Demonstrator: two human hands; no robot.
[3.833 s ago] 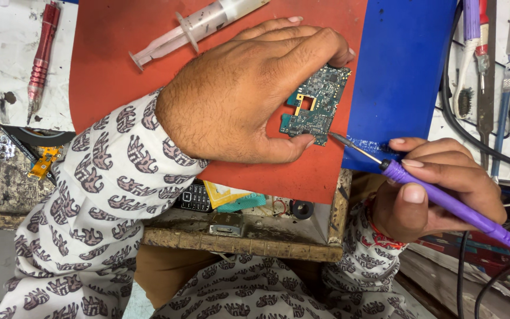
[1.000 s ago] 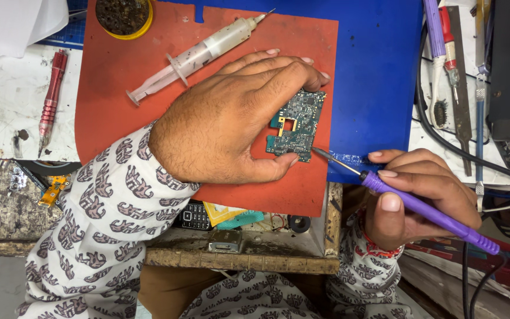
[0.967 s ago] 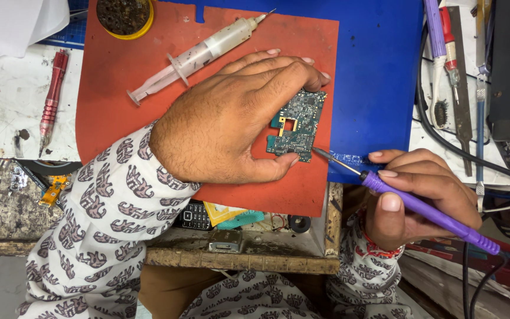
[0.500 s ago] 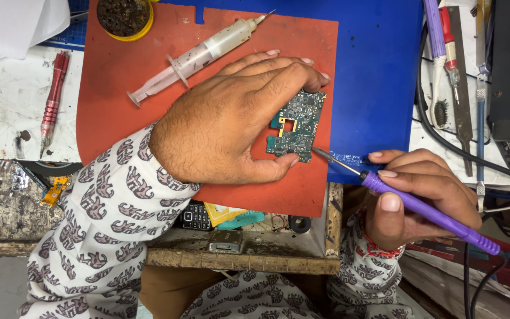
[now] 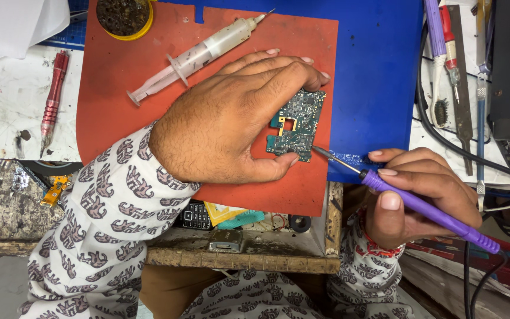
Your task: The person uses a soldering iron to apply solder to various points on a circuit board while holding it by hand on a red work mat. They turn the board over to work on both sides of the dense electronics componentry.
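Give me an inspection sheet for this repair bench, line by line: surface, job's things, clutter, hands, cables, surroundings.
Surface: red mat laid over a blue mat on a stained white bench top.
Job's things: green circuit board lies on the red mat; purple soldering iron has its tip at the board's lower right corner.
Clutter: syringe, yellow tin of brass wool, red screwdriver, tools at right.
Hands: left hand pins the board between fingertips and thumb; right hand grips the iron like a pen.
Cables: black cable curves along the right; the iron's cord drops off the bottom edge.
Surroundings: open drawer of small parts below; patterned sleeves.
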